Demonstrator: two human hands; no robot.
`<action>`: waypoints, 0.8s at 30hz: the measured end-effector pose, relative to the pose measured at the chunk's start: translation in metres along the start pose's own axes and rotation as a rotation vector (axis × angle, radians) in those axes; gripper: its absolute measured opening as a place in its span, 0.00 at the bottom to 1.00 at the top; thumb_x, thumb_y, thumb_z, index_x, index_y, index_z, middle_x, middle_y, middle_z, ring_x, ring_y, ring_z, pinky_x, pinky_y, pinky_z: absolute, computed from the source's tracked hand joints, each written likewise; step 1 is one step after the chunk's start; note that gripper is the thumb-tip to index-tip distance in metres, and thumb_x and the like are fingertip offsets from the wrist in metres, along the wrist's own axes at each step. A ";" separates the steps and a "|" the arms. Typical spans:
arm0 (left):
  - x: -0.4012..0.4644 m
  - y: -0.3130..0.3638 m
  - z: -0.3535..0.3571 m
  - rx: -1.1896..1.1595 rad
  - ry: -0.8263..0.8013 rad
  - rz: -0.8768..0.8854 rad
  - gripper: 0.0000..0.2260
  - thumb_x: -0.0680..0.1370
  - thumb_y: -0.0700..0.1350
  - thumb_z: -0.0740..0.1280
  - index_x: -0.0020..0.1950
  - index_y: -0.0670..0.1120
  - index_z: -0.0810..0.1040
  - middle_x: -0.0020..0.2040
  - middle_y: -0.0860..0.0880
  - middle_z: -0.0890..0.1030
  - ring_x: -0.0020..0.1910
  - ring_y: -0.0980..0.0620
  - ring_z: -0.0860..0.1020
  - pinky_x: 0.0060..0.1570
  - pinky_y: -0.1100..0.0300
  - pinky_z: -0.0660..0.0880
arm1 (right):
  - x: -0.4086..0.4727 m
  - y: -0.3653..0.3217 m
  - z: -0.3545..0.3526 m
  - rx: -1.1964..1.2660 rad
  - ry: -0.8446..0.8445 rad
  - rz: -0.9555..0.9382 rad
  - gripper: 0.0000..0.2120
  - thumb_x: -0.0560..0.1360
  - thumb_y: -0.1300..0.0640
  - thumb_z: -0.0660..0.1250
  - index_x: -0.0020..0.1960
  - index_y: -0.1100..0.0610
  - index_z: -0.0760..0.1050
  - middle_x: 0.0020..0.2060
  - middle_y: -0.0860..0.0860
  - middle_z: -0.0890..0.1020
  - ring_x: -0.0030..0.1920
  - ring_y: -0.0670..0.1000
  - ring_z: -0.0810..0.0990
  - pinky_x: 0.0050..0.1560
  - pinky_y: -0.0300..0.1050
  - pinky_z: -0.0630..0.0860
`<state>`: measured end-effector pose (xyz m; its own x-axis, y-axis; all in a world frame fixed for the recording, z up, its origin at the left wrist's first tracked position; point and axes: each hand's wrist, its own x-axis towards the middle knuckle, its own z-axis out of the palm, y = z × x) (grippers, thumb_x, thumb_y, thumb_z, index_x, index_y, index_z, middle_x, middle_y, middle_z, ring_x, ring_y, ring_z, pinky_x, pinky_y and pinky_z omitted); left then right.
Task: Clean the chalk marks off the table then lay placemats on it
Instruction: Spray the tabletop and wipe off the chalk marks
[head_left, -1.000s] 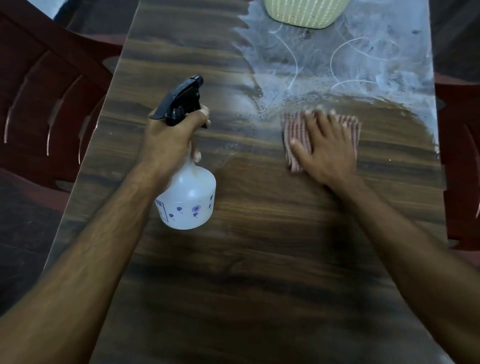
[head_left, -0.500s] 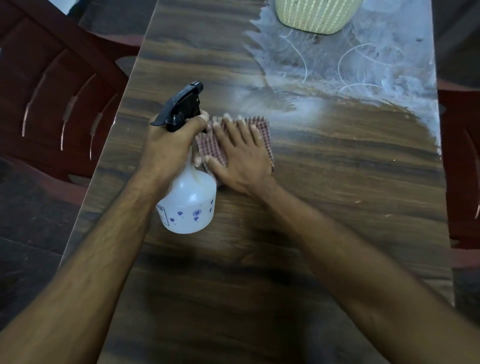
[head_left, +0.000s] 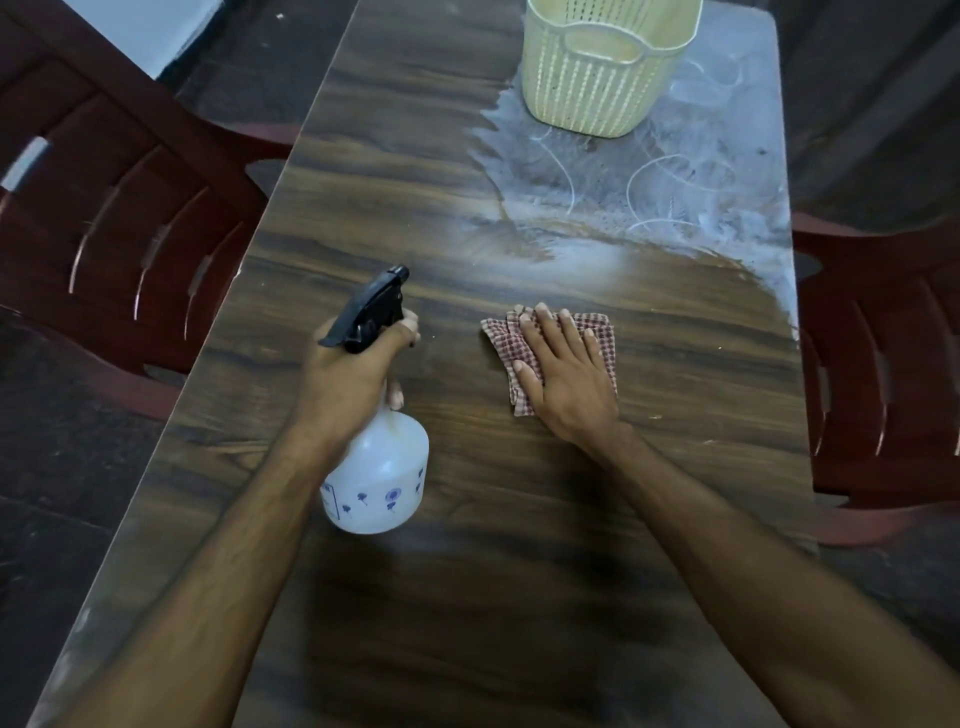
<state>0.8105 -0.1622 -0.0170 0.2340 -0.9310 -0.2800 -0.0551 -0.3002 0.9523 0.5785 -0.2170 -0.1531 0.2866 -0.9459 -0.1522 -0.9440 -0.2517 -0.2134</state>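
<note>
Head view, left to right: a dark red chair (head_left: 119, 208) stands at the left edge of the wooden table (head_left: 467, 597). The left hand (head_left: 353, 374) grips the neck of a white spray bottle (head_left: 376, 478), fingers curled round it below the black trigger head. The right hand (head_left: 566, 374) lies flat on a folded red checked cloth (head_left: 602, 332), fingers straight and slightly spread, pressing it to the tabletop. Chalk marks (head_left: 649, 192) cover the far right area, around a cream basket (head_left: 597, 67). A second chair (head_left: 883, 364) stands at the right edge.
</note>
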 end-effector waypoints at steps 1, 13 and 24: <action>-0.005 0.000 0.004 0.004 0.004 0.003 0.03 0.78 0.44 0.70 0.46 0.50 0.82 0.47 0.49 0.84 0.22 0.52 0.72 0.26 0.62 0.72 | -0.001 0.003 -0.001 0.008 -0.006 -0.008 0.29 0.83 0.42 0.51 0.81 0.48 0.48 0.81 0.48 0.47 0.80 0.51 0.43 0.77 0.50 0.38; -0.072 -0.001 0.124 0.022 0.120 -0.004 0.05 0.77 0.44 0.70 0.51 0.45 0.81 0.50 0.42 0.83 0.20 0.52 0.70 0.27 0.62 0.72 | -0.065 0.094 -0.008 -0.029 -0.011 -0.172 0.31 0.82 0.39 0.50 0.81 0.47 0.47 0.81 0.48 0.48 0.80 0.51 0.44 0.77 0.49 0.37; -0.124 0.013 0.222 -0.024 0.221 0.008 0.05 0.78 0.45 0.70 0.51 0.44 0.81 0.47 0.49 0.84 0.21 0.52 0.70 0.27 0.63 0.72 | -0.113 0.174 -0.013 -0.006 -0.017 -0.244 0.31 0.82 0.38 0.50 0.81 0.48 0.48 0.81 0.49 0.49 0.80 0.51 0.44 0.77 0.49 0.36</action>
<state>0.5651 -0.0965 0.0036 0.4410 -0.8644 -0.2415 -0.0349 -0.2854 0.9578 0.3799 -0.1560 -0.1602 0.5087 -0.8534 -0.1135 -0.8475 -0.4732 -0.2405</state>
